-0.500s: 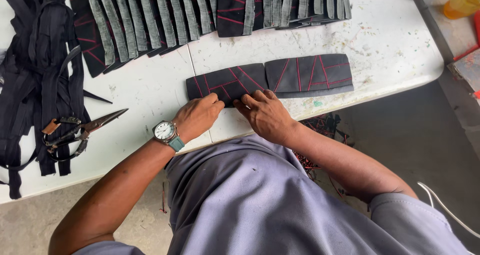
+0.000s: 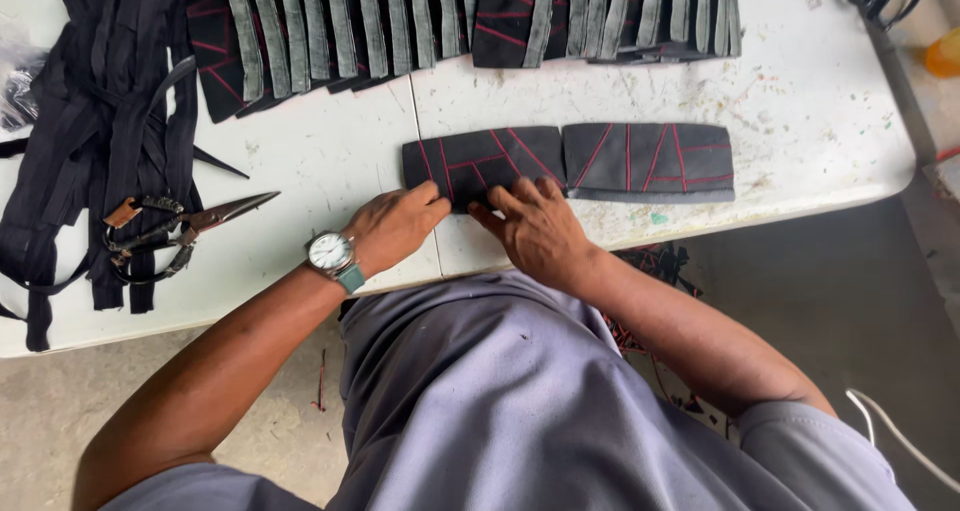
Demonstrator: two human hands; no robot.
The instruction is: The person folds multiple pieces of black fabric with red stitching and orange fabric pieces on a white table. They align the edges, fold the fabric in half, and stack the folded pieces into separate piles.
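Little is changed since the earlier frame: both hands are kept on the same dark fabric piece, and only a slight shift of the fingers is noted. The left hand (image 2: 395, 229) is laid flat on the near left corner of the left dark panel with red stitching (image 2: 485, 161), fingers together, nothing gripped. The right hand (image 2: 535, 226) is pressed on the panel's near edge just beside the left hand, fingers spread, also holding nothing.

The panel is laid on the white table (image 2: 330, 161), directly ahead of both hands, its long axis run left to right across the view. A second matching panel (image 2: 648, 161) is butted against its right end, in line with it; the right hand is the nearer to that one.

Scissors (image 2: 185, 226) are set well off to the left on the table, beside a heap of black straps (image 2: 95, 121). A row of stacked panels (image 2: 450, 16) is spread along the far edge.
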